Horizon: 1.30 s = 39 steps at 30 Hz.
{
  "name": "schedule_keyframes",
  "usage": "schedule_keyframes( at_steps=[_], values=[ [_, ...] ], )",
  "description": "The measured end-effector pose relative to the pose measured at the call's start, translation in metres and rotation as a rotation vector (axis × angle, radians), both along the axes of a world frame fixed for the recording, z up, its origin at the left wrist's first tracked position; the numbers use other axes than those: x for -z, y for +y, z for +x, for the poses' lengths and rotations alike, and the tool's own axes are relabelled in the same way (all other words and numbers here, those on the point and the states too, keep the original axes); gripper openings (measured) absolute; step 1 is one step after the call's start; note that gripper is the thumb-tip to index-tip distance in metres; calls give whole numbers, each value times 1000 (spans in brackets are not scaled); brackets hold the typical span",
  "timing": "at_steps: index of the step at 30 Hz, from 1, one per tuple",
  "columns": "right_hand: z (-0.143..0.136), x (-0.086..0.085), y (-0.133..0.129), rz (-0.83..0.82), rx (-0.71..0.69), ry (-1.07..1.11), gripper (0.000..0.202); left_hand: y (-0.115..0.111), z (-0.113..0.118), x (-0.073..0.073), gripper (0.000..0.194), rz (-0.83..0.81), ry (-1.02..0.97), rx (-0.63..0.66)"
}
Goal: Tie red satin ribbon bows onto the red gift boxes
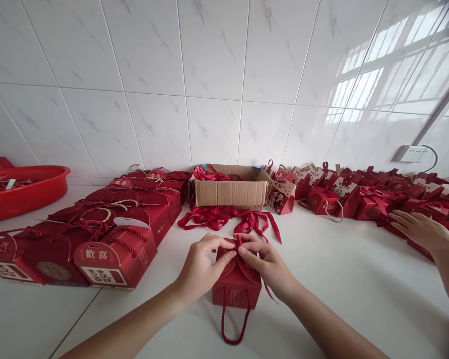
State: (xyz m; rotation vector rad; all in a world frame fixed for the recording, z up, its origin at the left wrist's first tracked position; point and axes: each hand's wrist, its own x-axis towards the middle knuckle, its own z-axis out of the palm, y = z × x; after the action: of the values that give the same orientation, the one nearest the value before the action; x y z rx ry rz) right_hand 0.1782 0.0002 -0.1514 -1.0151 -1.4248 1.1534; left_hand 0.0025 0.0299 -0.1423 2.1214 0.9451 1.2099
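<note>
A small red gift box stands on the white table in front of me, its rope handle hanging forward onto the tabletop. At the top of the box, my left hand pinches a red ribbon between thumb and fingers. My right hand pinches the same ribbon close beside it, fingertips almost touching. A ribbon tail trails down the right side of the box. The exact shape of the ribbon between the fingers is partly hidden.
Larger red gift boxes stand in rows at left, near a red basin. Behind lies a cardboard box of ribbons, with loose ribbons before it. Several small red boxes fill the right, where another person's hand rests.
</note>
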Motion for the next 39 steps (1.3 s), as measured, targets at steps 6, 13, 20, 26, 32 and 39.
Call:
schedule_keyframes(
  at_steps=[6,13,20,26,32,39],
  values=[
    [20,-8,0,177,88,-305,27,5,-6,-9,9,-191,41,56],
    [24,-15,-3,435,110,-568,17,4,-9,-23,5,-271,71,212],
    [49,-33,-13,483,1,-623,23,6,-10,-25,7,-310,108,264],
    [41,-37,0,190,-45,-404,38,8,-11,-35,6,-303,229,285],
    [24,-38,9,99,-222,-325,19,6,-8,-45,5,-203,320,250],
    [25,-32,6,222,-265,-231,10,3,-11,-43,9,-111,343,243]
  ],
)
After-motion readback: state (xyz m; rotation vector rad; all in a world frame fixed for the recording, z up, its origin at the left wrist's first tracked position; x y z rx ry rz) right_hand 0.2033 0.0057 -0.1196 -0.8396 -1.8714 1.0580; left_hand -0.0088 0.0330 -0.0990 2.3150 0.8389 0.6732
